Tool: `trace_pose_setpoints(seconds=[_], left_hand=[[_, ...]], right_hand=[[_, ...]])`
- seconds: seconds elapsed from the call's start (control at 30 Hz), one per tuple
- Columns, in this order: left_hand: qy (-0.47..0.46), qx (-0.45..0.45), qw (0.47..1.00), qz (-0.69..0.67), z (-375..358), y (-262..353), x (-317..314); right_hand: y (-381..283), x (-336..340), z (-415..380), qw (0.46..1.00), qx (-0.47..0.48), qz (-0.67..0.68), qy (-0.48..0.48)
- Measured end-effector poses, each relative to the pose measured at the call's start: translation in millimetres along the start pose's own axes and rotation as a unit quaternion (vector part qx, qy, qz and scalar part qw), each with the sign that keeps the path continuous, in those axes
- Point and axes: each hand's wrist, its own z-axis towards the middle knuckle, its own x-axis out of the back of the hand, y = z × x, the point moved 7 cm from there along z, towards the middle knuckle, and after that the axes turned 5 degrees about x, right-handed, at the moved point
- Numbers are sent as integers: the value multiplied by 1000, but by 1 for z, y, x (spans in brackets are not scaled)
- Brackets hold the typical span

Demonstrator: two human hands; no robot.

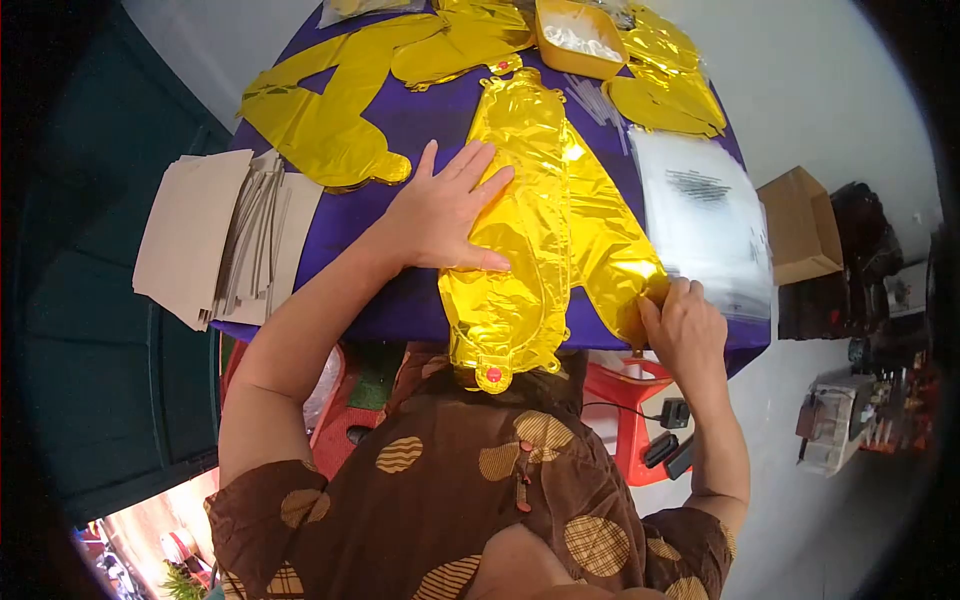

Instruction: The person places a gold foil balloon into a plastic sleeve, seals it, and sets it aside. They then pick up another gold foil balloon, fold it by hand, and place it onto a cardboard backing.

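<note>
left hand (445, 215) flat, fingers spread on gold balloon (520, 220) | right hand (680, 325) pinching its edge

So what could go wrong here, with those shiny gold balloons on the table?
The gold foil balloon overhangs the table edge towards the person, so it might slide off. The right hand pinches one foil corner while the left hand presses flat; a hard pull could crease or tear it. The stack of clear bags nearby may get knocked.
</note>
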Motion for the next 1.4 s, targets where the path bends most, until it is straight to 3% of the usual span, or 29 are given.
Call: trace_pose_setpoints(seconds=[0.1,0.37,0.5,0.67,1.2,1.3,1.4], left_hand=[[-46,9,999,-2,1,1,-1],[-32,0,999,16,2,5,8],[17,2,1000,-7,0,11,21],[-8,4,1000,-28,-9,24,20],[-44,-38,998,-26,-13,33,2],[-42,-38,998,-29,-13,33,2],[-39,-34,998,-33,-13,33,2]], right_hand=[[7,-9,-3,999,-13,32,36],[5,-11,-4,993,-14,102,63],[5,-1,-10,996,-36,60,63],[6,-4,-15,999,-35,19,35],[17,-5,-13,988,-32,123,91],[15,-7,-17,996,-53,53,51],[15,-12,-19,996,-49,68,26]])
